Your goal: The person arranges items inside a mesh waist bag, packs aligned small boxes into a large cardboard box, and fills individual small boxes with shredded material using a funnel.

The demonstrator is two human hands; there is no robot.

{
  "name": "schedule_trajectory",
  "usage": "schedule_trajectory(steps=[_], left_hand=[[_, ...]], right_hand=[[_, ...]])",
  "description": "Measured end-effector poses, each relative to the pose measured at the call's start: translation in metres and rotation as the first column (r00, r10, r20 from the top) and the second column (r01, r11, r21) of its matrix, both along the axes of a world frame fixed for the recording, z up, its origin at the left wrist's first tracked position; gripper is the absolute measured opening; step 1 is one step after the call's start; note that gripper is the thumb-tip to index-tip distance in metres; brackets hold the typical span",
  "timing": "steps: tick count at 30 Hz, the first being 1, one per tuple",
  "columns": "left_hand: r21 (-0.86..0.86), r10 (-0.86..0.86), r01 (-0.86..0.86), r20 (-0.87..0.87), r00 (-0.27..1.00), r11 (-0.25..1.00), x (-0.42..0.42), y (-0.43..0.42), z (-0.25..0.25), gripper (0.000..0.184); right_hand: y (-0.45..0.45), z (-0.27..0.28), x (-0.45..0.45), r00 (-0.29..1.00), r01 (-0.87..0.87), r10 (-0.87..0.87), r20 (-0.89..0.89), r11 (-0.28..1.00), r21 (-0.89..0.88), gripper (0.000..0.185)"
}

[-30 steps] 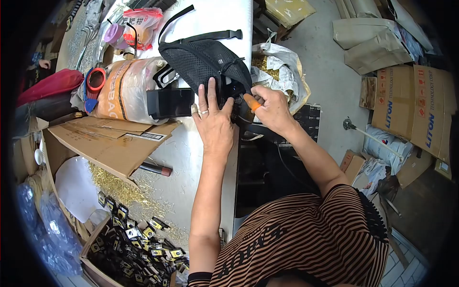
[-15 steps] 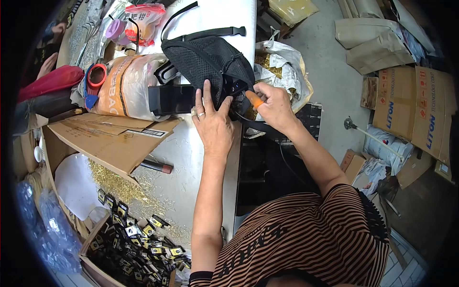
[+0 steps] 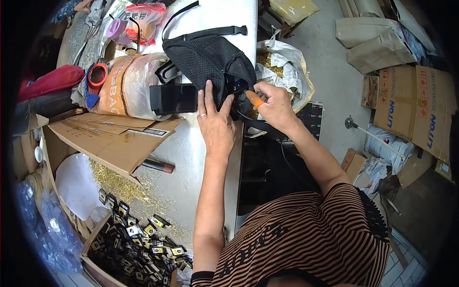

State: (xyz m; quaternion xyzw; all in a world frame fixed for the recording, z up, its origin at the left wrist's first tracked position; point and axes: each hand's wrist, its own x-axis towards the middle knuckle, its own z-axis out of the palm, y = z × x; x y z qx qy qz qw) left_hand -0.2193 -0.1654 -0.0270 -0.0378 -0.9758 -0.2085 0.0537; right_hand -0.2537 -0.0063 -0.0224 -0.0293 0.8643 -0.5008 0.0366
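A black mesh bag [image 3: 205, 60] with straps and a buckle lies near the table's right edge, its opening toward me. My left hand [image 3: 216, 122] rests on the bag's near edge, fingers spread. Beside its fingers is a black phone [image 3: 174, 99], lying flat. At the bag's opening my right hand [image 3: 275, 105], with an orange cover on one finger, pinches the bag's edge or something there; its fingertips are partly hidden. A dark device [image 3: 237, 87] shows inside the opening, and a cable runs out below it.
A cardboard box [image 3: 91, 251] of small black-and-yellow pieces stands at the lower left, below a cardboard flap [image 3: 112, 138] and gold pins [image 3: 112, 184]. A plastic bag [image 3: 134, 86], tape and a sack [image 3: 306, 79] flank the bag. Another person's hand [image 3: 83, 5] shows at top left.
The bag and phone appear slightly farther right in view. My left fingers have moved a little closer together. The other person's hands at the upper left have shifted upward.
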Motion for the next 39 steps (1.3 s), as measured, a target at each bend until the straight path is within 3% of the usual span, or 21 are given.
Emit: schedule_trajectory(steps=[11, 15, 26, 35, 39], left_hand=[[0.003, 0.000, 0.000, -0.017, 1.000, 1.000, 0.002, -0.001, -0.005, 0.043], [0.013, 0.000, 0.000, -0.028, 1.000, 1.000, 0.003, -0.002, -0.006, 0.042], [0.080, -0.011, 0.011, 0.004, 1.000, 0.997, 0.004, -0.005, -0.007, 0.041], [0.134, -0.009, 0.009, 0.005, 1.000, 0.991, 0.004, -0.004, -0.007, 0.039], [0.131, -0.026, 0.025, 0.002, 1.000, 0.991, 0.005, -0.004, -0.005, 0.040]], right_hand=[[0.005, 0.002, -0.001, 0.998, -0.034, 0.033, 0.048, 0.999, 0.025, 0.009], [0.007, 0.011, -0.003, 0.988, -0.071, 0.062, 0.139, 0.996, 0.058, 0.010], [0.001, 0.000, 0.000, 0.996, -0.073, 0.068, 0.061, 0.994, 0.086, 0.013], [0.001, 0.003, 0.001, 0.986, -0.068, 0.056, 0.158, 0.995, 0.071, 0.013], [0.008, -0.005, -0.003, 0.999, -0.037, 0.035, 0.032, 0.998, 0.042, 0.007]])
